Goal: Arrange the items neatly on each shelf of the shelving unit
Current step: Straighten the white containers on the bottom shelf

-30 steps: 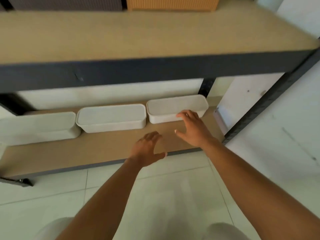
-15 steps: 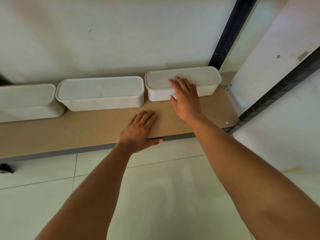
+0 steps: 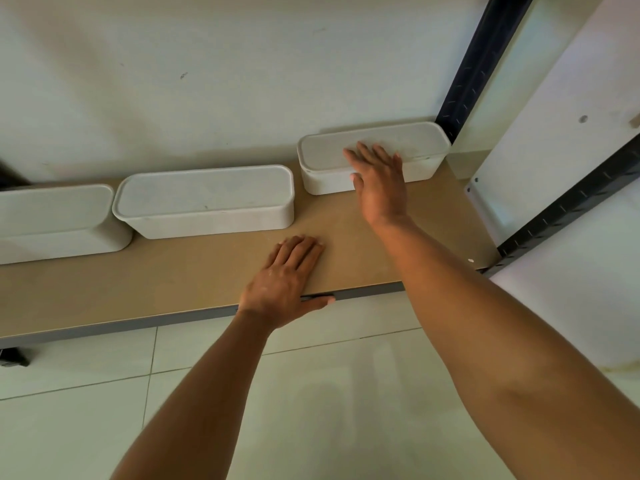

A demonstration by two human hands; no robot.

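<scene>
White box (image 3: 420, 147) at upper right, right of two similar boxes (image 3: 204, 199), sits under the flat right hand (image 3: 379, 181), seemingly touching; left hand (image 3: 284, 282) lies flat on shelf (image 3: 156, 275).

the left box (image 3: 52, 220) runs off the left edge; my right hand (image 3: 379, 181) covers part of the right box (image 3: 420, 142).

A scuffed pale wall (image 3: 207, 81) stands behind, with glossy pale floor tiles (image 3: 346, 393) below.
</scene>
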